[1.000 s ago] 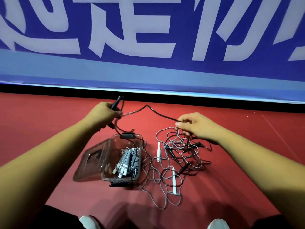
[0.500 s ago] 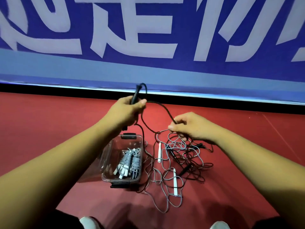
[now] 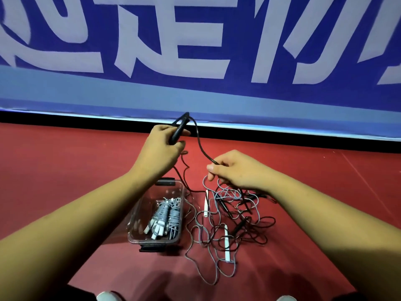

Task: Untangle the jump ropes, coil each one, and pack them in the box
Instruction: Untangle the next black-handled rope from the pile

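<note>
Hands are held above a red floor (image 3: 65, 181) — a black handle (image 3: 178, 130) is gripped in the curled fingers of the left hand (image 3: 161, 148), and the black rope (image 3: 200, 147) is pinched by the right hand (image 3: 236, 168). A tangle (image 3: 234, 222) of grey and black ropes is spread just beside a clear box (image 3: 169, 192), in which coiled grey ropes (image 3: 168, 215) are packed.

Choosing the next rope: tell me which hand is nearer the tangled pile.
Right. The right hand sits just over the far edge of the pile, pinching the black rope; the left hand is raised to its left, past the box, gripping a black handle.
</note>
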Action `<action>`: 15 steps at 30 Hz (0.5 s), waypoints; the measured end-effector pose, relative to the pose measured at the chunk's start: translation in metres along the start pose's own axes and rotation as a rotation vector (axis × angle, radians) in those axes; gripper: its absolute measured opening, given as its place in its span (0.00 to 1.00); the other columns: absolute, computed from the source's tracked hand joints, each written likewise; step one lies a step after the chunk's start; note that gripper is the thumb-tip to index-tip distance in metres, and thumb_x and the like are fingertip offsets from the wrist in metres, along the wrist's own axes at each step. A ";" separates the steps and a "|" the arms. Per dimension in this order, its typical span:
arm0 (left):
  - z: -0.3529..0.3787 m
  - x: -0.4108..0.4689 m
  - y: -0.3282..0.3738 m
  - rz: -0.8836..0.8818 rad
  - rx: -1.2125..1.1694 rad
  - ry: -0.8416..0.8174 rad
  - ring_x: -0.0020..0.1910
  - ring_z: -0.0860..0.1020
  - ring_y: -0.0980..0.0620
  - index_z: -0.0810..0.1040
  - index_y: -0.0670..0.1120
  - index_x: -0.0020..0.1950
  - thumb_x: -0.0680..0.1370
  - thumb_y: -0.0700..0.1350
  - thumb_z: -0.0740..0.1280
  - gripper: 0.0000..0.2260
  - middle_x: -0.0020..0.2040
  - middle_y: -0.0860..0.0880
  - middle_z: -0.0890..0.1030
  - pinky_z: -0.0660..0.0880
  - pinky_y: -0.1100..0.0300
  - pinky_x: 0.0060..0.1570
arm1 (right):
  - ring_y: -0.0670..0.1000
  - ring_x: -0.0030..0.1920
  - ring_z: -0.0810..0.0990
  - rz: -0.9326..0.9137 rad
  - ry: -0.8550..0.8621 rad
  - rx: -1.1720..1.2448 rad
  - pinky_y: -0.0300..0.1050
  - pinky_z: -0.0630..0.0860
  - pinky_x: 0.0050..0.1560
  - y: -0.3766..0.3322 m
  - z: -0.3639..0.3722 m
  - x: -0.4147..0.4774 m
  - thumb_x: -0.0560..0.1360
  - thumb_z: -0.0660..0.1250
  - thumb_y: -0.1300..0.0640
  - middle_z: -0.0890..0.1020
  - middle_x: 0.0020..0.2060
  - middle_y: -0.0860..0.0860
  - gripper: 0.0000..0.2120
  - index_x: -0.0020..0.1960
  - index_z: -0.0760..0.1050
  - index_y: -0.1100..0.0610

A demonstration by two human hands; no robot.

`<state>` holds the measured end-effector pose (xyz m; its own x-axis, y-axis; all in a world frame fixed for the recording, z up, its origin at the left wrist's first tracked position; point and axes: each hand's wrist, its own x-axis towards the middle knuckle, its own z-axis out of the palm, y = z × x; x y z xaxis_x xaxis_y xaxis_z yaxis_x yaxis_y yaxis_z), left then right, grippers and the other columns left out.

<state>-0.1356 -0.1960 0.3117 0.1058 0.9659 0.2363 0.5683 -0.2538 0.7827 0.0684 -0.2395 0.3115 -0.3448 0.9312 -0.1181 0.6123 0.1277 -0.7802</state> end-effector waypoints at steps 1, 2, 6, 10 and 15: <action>0.000 -0.001 0.000 0.020 0.019 -0.018 0.51 0.77 0.57 0.82 0.55 0.57 0.78 0.41 0.69 0.12 0.58 0.50 0.71 0.67 0.80 0.43 | 0.46 0.25 0.66 -0.006 -0.002 0.000 0.34 0.62 0.24 -0.004 -0.001 0.000 0.81 0.62 0.53 0.71 0.24 0.45 0.15 0.45 0.82 0.61; -0.001 -0.001 0.000 0.031 0.014 -0.024 0.55 0.74 0.57 0.82 0.56 0.57 0.78 0.42 0.70 0.12 0.59 0.49 0.69 0.65 0.82 0.47 | 0.46 0.25 0.65 -0.011 -0.011 -0.013 0.34 0.62 0.24 -0.005 -0.003 0.000 0.81 0.62 0.53 0.71 0.24 0.44 0.15 0.44 0.82 0.60; -0.013 -0.003 0.012 0.029 -0.066 -0.051 0.43 0.75 0.66 0.82 0.55 0.57 0.79 0.43 0.69 0.09 0.47 0.54 0.74 0.67 0.77 0.39 | 0.45 0.22 0.61 -0.036 -0.124 -0.142 0.40 0.60 0.26 -0.006 0.001 -0.005 0.81 0.62 0.51 0.67 0.22 0.45 0.15 0.42 0.81 0.56; -0.013 -0.020 0.025 -0.072 -0.180 -0.524 0.21 0.70 0.61 0.82 0.48 0.57 0.81 0.46 0.66 0.08 0.32 0.53 0.80 0.62 0.70 0.21 | 0.45 0.22 0.63 -0.086 -0.071 -0.038 0.39 0.61 0.26 -0.011 0.000 -0.008 0.81 0.63 0.54 0.69 0.23 0.45 0.14 0.42 0.81 0.57; 0.001 -0.016 0.017 -0.159 -0.269 -0.492 0.23 0.67 0.56 0.76 0.43 0.44 0.81 0.47 0.66 0.09 0.31 0.49 0.72 0.60 0.67 0.22 | 0.48 0.25 0.67 -0.049 -0.016 0.063 0.40 0.65 0.28 -0.002 -0.011 -0.005 0.81 0.63 0.56 0.71 0.24 0.48 0.12 0.41 0.79 0.58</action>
<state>-0.1270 -0.2153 0.3204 0.4396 0.8870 -0.1416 0.3877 -0.0452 0.9207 0.0767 -0.2403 0.3202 -0.3848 0.9188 -0.0880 0.5489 0.1511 -0.8221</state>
